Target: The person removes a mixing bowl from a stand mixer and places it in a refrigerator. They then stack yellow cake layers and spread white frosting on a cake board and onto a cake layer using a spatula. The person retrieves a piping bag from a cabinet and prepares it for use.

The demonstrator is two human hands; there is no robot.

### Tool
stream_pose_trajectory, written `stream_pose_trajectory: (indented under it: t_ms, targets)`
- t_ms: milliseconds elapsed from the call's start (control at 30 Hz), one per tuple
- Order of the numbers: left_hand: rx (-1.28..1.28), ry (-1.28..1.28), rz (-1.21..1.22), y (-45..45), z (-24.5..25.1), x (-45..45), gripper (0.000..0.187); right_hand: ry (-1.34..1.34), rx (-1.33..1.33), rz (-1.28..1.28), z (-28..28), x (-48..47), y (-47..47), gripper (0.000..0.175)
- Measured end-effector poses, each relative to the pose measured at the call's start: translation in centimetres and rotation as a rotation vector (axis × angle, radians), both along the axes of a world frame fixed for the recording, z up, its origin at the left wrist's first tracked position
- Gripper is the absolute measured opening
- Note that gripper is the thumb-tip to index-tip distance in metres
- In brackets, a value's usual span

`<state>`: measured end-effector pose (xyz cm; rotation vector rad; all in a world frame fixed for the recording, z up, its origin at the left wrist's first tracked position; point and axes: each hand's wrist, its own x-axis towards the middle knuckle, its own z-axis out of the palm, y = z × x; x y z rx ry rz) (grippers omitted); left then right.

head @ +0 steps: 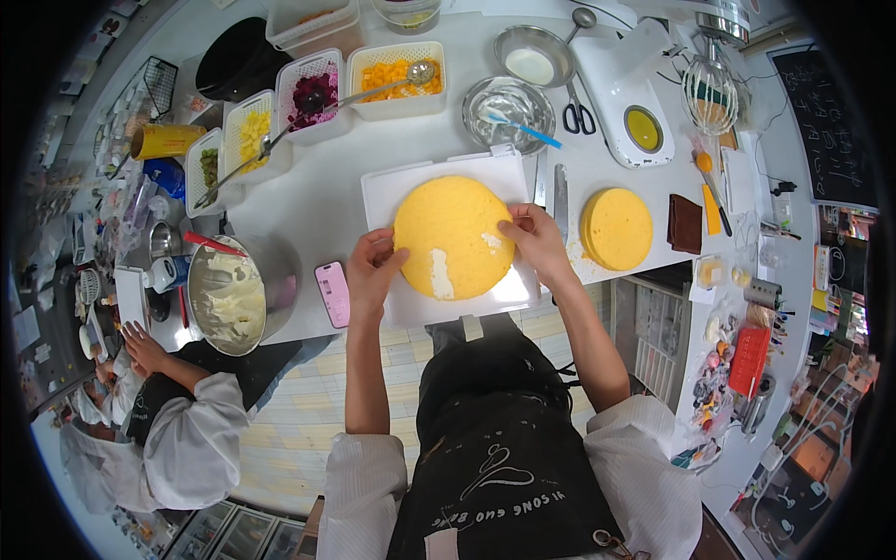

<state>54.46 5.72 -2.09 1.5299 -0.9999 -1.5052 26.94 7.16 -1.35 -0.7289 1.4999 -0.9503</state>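
Observation:
Between my two hands is a round yellow sponge cake layer (455, 217), with two white patches on its upper face. My left hand (374, 262) pinches its left edge between thumb and fingers. On the opposite edge, my right hand (535, 238) grips the layer the same way. Below the layer is a white square board (392, 308); whether the cake touches it is hard to tell. To the right, more round sponge layers (617, 227) lie stacked on the table, with a long metal blade (561, 199) between them and the board.
A steel bowl of cream (231, 301) and a pink phone (332, 294) stand at left. White baskets of diced fruit (397, 105) line the back, a long-handled ladle (336, 105) across them. A glass bowl (509, 115), scissors (579, 117) and a scale (623, 105) sit behind. Another person (182, 427) is at left.

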Motion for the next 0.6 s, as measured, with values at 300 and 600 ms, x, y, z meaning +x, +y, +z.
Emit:
stream_pose_trajectory:
  t_ms: [300, 600]
  targets:
    - [0.03, 0.066, 0.057, -0.07, -0.25, 0.46, 0.034, -0.09, 0.033, -0.075, 1.09, 0.75, -0.01, 0.024]
    - [-0.006, 0.085, 0.076, -0.19, -0.59, 0.27, 0.029, -0.175, 0.032, -0.116, 0.7, 0.76, 0.31, 0.021]
